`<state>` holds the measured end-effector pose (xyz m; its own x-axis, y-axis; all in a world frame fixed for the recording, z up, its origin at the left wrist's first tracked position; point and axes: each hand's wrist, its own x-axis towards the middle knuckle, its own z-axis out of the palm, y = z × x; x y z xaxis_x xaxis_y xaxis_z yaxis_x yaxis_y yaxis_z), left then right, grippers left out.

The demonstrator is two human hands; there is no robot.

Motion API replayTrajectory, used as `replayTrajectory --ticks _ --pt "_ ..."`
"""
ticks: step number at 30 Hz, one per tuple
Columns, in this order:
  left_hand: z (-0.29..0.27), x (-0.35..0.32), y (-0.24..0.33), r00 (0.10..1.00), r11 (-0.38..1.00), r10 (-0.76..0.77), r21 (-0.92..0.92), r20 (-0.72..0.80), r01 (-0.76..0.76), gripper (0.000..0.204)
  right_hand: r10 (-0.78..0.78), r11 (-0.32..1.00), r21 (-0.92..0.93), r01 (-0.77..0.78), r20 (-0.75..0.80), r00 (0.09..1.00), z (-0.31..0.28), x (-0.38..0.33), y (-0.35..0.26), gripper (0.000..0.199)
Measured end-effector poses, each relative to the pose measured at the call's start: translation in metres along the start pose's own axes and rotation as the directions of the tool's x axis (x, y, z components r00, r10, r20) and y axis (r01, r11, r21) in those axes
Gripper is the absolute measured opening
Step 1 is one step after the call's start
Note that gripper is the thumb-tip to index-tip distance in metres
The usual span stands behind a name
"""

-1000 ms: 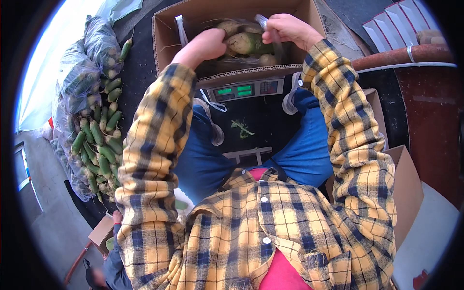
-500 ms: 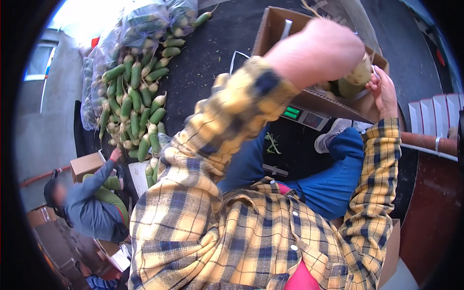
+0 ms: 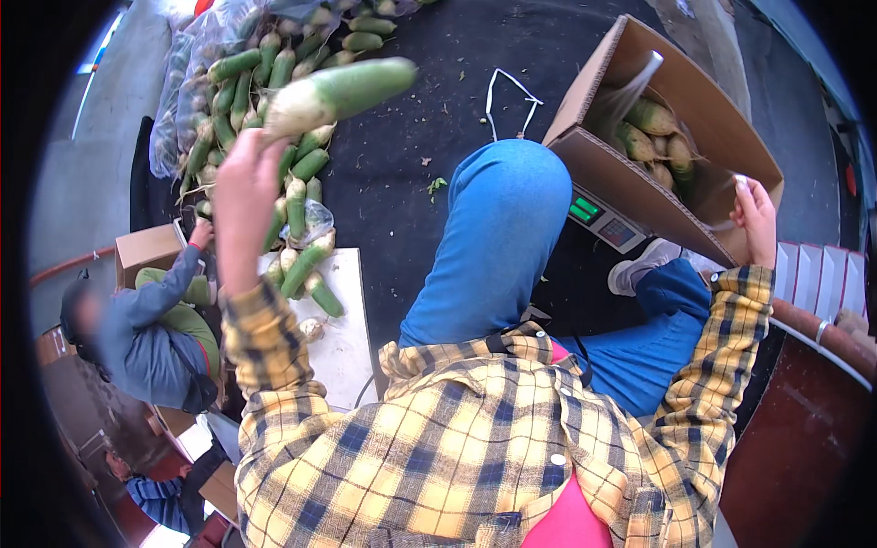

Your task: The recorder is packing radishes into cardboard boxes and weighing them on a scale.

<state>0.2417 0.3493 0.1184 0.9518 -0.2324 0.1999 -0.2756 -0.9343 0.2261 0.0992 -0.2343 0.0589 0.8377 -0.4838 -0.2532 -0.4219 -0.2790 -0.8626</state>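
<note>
My left hand (image 3: 245, 187), raised at the left, grips a large green radish (image 3: 352, 91) by its pale root end. Its green end points to the right, above the radish pile. At the right, my right hand (image 3: 756, 215) pinches the edge of a clear plastic bag (image 3: 717, 217) lining an open cardboard box (image 3: 658, 196). Inside the bag lie several green-and-white radishes (image 3: 650, 119). Tilted toward me, the box rests by a scale (image 3: 603, 219) with a lit green display.
Many radishes (image 3: 242, 96) are heaped at the far left, some in clear bags. More lie on a white board (image 3: 343, 361). A white strap loop (image 3: 512, 100) lies on the black ground cover. A co-worker (image 3: 160, 333) crouches at the left. A brown pipe (image 3: 822, 333) runs along the right.
My left hand has swung from over the box far to the left, and now holds a radish in the air. My right hand stays at the bag's edge. My view has shifted.
</note>
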Motion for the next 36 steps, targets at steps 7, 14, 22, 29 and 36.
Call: replayTrajectory --ticks 7,14,22,29,36 --pt "0.143 -0.037 -0.127 0.959 0.883 -0.252 0.436 0.130 0.173 0.025 -0.083 0.961 -0.271 0.060 -0.077 0.994 0.016 -0.008 -0.006 0.022" --pt "0.198 -0.049 -0.182 0.867 0.866 -0.493 0.138 0.079 0.480 0.027 -0.066 0.926 -0.376 -0.016 -0.203 0.977 0.004 -0.020 -0.028 0.023" --pt "0.249 -0.154 -0.229 0.574 0.696 -0.677 0.145 0.460 0.704 0.043 -0.066 0.918 -0.396 -0.029 -0.224 0.972 -0.006 -0.019 -0.030 0.023" --pt "0.246 -0.177 -0.311 0.599 0.586 -0.800 0.257 0.033 0.768 0.038 -0.069 0.880 -0.472 -0.058 -0.248 0.966 -0.015 -0.018 -0.038 0.024" --pt "0.257 -0.166 -0.379 0.442 0.487 -0.873 0.291 0.209 0.824 0.067 -0.075 0.844 -0.530 -0.080 -0.265 0.961 -0.006 -0.015 -0.032 0.023"
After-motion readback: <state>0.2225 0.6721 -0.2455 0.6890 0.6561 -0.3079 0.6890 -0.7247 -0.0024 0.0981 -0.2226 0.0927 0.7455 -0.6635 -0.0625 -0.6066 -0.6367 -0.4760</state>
